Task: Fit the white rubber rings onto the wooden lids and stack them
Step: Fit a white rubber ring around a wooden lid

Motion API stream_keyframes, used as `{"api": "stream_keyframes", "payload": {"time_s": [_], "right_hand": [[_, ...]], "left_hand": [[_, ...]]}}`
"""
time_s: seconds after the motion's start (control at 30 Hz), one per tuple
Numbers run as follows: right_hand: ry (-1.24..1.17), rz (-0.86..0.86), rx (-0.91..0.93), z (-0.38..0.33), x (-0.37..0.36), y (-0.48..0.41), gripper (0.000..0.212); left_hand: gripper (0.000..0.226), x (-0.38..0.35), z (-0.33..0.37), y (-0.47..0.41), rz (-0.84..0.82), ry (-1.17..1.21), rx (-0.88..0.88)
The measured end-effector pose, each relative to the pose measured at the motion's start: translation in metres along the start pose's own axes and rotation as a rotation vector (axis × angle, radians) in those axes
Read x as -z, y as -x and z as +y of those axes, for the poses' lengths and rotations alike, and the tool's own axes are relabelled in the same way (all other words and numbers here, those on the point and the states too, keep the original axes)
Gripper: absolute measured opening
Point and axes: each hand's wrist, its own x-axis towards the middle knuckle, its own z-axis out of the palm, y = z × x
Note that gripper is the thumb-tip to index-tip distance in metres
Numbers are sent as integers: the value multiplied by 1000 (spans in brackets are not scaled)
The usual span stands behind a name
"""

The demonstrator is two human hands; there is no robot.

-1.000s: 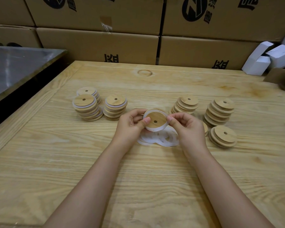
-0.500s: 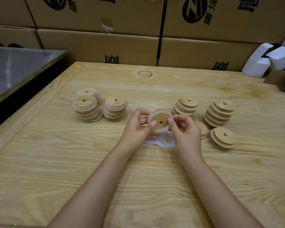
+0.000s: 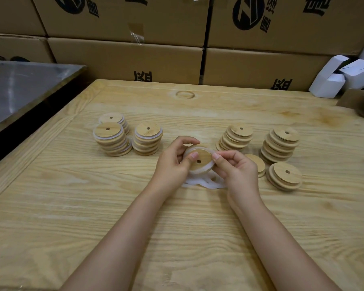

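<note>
Both thumbs have shifted along the lid, which left hand and right hand grip above loose rings on the pale wooden table (cardboard boxes stacked behind).

Printed cardboard boxes stacked behind the wooden table — steel-topped bench left, small white cartons right.
</note>
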Motion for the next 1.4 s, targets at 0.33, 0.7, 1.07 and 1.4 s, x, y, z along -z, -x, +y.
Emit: {"api": "stream_keyframes", "payload": {"time_s": [0.33,0.7,1.07,1.4], "right_hand": [[-41,-97,-67,-5,7,-4,4],[297,3,39,4,8,-4,11],[9,-46,-190,-4,10,-6,9],[-118,-210,-293,-12,19,-12,7]], "left_hand": [[22,6,1,-3,-54,157,76],[25,1,2,-2,-60,139,74],[24,0,1,-3,-30,260,122],[17,6,3,-3,-70,544,259]]}}
